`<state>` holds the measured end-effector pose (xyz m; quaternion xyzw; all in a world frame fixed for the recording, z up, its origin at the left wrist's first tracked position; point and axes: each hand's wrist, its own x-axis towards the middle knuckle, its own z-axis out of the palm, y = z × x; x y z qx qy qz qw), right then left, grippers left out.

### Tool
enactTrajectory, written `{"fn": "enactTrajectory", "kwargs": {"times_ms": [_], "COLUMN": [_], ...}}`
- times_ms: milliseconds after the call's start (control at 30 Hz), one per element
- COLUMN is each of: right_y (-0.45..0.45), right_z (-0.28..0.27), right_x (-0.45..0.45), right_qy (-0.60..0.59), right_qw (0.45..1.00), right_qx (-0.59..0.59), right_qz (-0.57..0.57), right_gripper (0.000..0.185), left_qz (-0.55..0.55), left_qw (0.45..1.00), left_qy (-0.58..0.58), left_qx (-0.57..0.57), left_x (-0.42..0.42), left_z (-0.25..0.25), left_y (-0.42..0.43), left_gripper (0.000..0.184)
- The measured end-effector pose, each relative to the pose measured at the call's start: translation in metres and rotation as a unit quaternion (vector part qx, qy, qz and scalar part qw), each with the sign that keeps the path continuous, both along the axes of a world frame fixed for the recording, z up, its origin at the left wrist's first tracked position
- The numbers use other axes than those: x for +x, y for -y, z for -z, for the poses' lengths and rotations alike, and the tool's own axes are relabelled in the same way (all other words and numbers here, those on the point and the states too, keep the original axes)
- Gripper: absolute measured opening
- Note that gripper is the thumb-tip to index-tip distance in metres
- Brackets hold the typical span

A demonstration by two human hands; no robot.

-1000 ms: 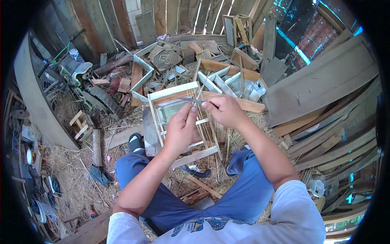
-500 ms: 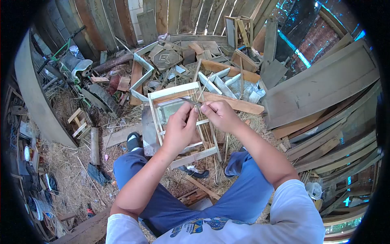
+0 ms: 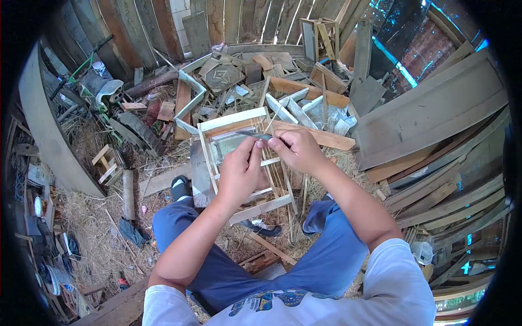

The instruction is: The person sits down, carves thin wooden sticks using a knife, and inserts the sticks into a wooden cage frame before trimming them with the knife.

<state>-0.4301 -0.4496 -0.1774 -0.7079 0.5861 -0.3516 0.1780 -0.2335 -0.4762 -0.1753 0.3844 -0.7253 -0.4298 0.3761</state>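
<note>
My left hand (image 3: 241, 165) and my right hand (image 3: 299, 152) are closed and nearly touching above a small wooden frame (image 3: 234, 118). A thin dark blade, seemingly a knife (image 3: 247, 133), points left from between them; its handle appears hidden in my right fist. My left fingers pinch something slender, apparently a thin wooden strip (image 3: 271, 123) that rises by the fingertips. The exact grip is partly hidden. Several slim strips (image 3: 283, 176) run along the frame's right side. The frame rests on a low board (image 3: 201, 176) between my knees.
Scrap wood and a white zigzag frame (image 3: 190, 81) lie behind the work. A motorbike (image 3: 117, 111) stands at left. Large boards (image 3: 435, 108) lean at right. Straw covers the floor (image 3: 98, 233), with a small wooden stool-like piece (image 3: 107, 164) on it.
The blade has shifted slightly left and lies flatter across my left fingertips. My right hand has tilted a little. The frame stays in place.
</note>
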Motion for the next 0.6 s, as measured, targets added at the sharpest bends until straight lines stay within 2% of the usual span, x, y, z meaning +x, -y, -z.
{"fn": "enactTrajectory", "kwargs": {"times_ms": [600], "right_y": [0.0012], "right_z": [0.0015], "right_x": [0.0015], "right_qy": [-0.019], "right_qw": [0.998], "right_qx": [-0.051], "right_qz": [-0.016], "right_gripper": [0.042], "left_qz": [0.012], "left_qw": [1.000], "left_qy": [-0.012], "left_qx": [0.019], "left_x": [0.0008], "left_z": [0.0055], "left_y": [0.0010], "left_gripper": [0.023]}}
